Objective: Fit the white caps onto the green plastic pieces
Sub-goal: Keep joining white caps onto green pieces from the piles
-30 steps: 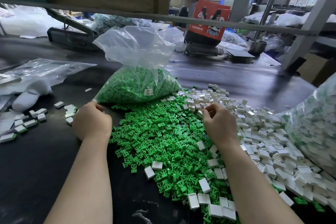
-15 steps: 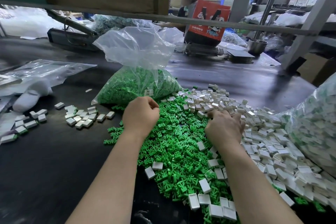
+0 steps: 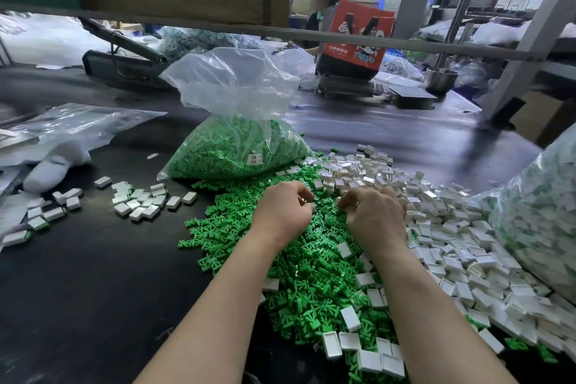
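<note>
**Inspector A:** Landmark is the clear bag of green pieces (image 3: 237,150), standing on the dark table (image 3: 78,290). Just in front of it lies the loose heap of green plastic pieces (image 3: 299,277); the white caps (image 3: 452,227) are piled to the heap's right, touching and partly overlapping it.

**Inspector B:** Hands?

**Inspector A:** Both sit over the heap, in front of the bag and close together. The left hand (image 3: 282,212) has its fingers curled in, and something small and pale shows at the fingertips; whether that is a cap cannot be told. The right hand (image 3: 374,215) is also curled, fingertips down among the pieces where green meets white. What it pinches, if anything, is hidden.

**Inspector B:** Change from the earlier frames?

**Inspector A:** A second ago the left hand was out at the bag's front left corner. Half a second ago it had reached the heap. Now it lies further right, nearly meeting the right hand. The right hand has come off the cap pile toward the green.

**Inspector B:** Finished items?

**Inspector A:** A cluster of capped pieces (image 3: 149,201) lies left of the bag's front edge; it was covered by the left hand a second ago. More lie further left (image 3: 40,215). Beyond the bag, a person (image 3: 324,0) sits by a red bag (image 3: 358,37).
</note>
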A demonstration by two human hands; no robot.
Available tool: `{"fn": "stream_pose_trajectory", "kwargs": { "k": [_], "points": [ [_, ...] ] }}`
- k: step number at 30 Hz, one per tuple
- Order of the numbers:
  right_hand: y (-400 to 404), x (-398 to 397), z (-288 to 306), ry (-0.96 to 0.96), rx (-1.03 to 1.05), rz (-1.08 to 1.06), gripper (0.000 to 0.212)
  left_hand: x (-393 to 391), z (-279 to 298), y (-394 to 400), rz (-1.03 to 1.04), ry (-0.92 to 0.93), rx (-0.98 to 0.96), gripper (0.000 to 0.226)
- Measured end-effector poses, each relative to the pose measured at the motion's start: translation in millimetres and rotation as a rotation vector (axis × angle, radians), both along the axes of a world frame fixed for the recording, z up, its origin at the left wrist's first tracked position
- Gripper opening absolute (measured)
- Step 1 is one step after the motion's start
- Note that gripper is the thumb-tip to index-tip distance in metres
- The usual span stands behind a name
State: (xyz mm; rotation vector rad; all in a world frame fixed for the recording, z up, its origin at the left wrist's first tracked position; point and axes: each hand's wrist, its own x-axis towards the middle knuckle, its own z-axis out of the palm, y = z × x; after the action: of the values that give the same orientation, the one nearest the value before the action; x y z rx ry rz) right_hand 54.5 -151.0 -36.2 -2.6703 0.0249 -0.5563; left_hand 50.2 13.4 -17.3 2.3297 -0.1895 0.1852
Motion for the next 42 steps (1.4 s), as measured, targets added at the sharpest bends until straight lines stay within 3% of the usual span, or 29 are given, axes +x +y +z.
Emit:
{"fn": "stream_pose_trajectory", "kwargs": {
  "k": [3,7,11,14,17,19,21,28,33,38,42],
  "points": [
    [4.4,-1.2,7.3,-0.096,0.081,0.098,0.014,1.1,-0.7,-1.9,-0.004,0.006,-0.102,0.012],
    [14.5,-7.7,19.0,-0.166,0.249,0.338,0.011,0.3,3.1,-4.4,-0.071,0.189,-0.536,0.026],
    [18.0,-9.7,20.8,-0.122,0.389,0.465,0.015,0.8,6.2,-0.2,-0.068,0.242,-0.801,0.024],
    [16.6,-8.6,18.9,-0.111,0.428,0.45,0.013,2.4,6.6,7.9,0.0,0.25,-0.856,0.023],
    [16.2,-4.6,14.5,0.048,0.209,0.393,0.009,3.3,7.2,16.1,0.061,0.23,-0.889,0.024],
    [18.8,-5.3,11.7,0.22,0.007,0.405,0.035,3.4,7.9,17.6,0.07,0.23,-0.902,0.024],
    [22.5,-5.2,9.8,0.277,-0.086,0.423,0.047,2.9,8.4,16.4,0.039,0.254,-0.912,0.021],
    [21.5,-1.9,9.8,0.17,-0.027,0.394,0.019,0.9,11.5,14.0,-0.191,0.323,-1.088,0.016],
    [22.2,0.2,7.8,0.2,-0.078,0.391,0.026,-0.6,12.4,15.6,-0.284,0.332,-1.235,0.036],
    [19.8,-0.6,7.1,0.145,0.088,0.378,0.011,-0.5,12.1,16.6,-0.296,0.345,-1.33,0.034],
    [14.9,-0.5,5.4,0.086,0.352,0.353,0.008,-0.8,11.8,16.6,-0.294,0.335,-1.34,0.028]
  ]
}}
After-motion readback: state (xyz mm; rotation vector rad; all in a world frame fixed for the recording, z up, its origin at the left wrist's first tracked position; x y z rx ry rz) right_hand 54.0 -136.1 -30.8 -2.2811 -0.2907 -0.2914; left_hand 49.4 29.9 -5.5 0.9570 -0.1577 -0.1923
